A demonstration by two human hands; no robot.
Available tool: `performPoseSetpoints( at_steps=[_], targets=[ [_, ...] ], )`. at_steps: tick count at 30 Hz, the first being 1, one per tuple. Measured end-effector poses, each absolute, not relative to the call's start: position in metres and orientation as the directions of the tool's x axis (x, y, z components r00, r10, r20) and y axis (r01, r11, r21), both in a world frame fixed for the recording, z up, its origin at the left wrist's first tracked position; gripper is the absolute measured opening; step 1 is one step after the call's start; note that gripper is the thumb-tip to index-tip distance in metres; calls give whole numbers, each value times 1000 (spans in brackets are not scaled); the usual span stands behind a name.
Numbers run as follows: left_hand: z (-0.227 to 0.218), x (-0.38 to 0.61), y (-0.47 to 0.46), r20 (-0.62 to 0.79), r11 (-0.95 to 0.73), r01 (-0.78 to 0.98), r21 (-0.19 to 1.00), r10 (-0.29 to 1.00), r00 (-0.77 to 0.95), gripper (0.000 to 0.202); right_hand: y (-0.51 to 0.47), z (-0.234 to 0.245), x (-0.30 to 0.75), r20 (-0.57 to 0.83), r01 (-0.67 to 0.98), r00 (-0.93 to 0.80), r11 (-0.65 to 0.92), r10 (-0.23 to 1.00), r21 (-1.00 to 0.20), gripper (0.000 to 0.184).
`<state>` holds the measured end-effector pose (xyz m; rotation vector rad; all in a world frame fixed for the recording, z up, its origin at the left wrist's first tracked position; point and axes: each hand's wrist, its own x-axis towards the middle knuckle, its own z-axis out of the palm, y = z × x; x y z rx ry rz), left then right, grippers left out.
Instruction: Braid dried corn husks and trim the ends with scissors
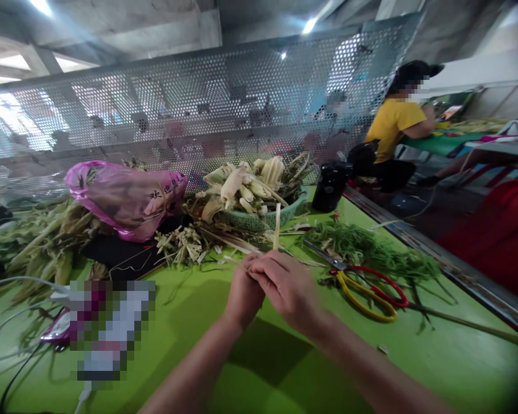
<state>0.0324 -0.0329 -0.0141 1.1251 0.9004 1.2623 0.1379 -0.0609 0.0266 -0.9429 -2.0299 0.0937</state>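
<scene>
My left hand [245, 293] and my right hand [287, 284] meet above the green table, fingers pinched together. A narrow pale strip [277, 227], which looks like dried husk, stands upright out of their grip. Its lower end is hidden by the fingers, and another thin pale end pokes out to the left of my left hand. Beyond the hands, a green plastic basket [291, 214] holds pale husk pieces [237, 187]. To the right lie scissors [366, 287] with one red and one yellow handle loop. A cluster of small folded husk pieces [183, 244] rests left of the hands.
A pink plastic bag [127, 195] and dried husks [56, 241] fill the left back. Power strips [116, 333] with cables lie at the left front. Green grass-like strands [362, 244] and a black container [329, 185] stand right. A person in yellow [392, 126] sits beyond the table edge.
</scene>
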Motion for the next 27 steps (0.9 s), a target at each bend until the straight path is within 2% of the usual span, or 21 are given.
performPoseSetpoints(
  at_steps=[4,7,9,12,14,18,24,27],
  targets=[
    [-13,32,-29,145,-112,-217,970,979,142,18,-59,26,138,686,473,-301,729,662,-495,12],
    [-10,29,-29,183,-141,-236,961,969,166,17,-53,27,142,686,383,-123,672,717,-634,6],
    [-8,27,-30,216,-172,-210,962,954,206,21,-50,28,146,632,328,-5,598,775,-731,6],
    [-6,25,-31,252,-229,-122,966,940,230,24,-48,30,151,541,256,50,513,839,-819,9],
    [-7,25,-31,270,-249,-116,961,938,218,24,-49,29,151,560,290,29,529,828,-798,10],
    [-10,28,-32,266,-230,-170,958,935,234,22,-54,28,146,656,384,-119,644,745,-662,7],
    [-13,32,-35,245,-210,-215,954,957,155,17,-62,30,139,689,543,-291,708,663,-452,13],
    [-8,29,-34,197,-138,-296,945,964,179,15,-62,30,139,718,511,-240,714,653,-479,14]
  ],
)
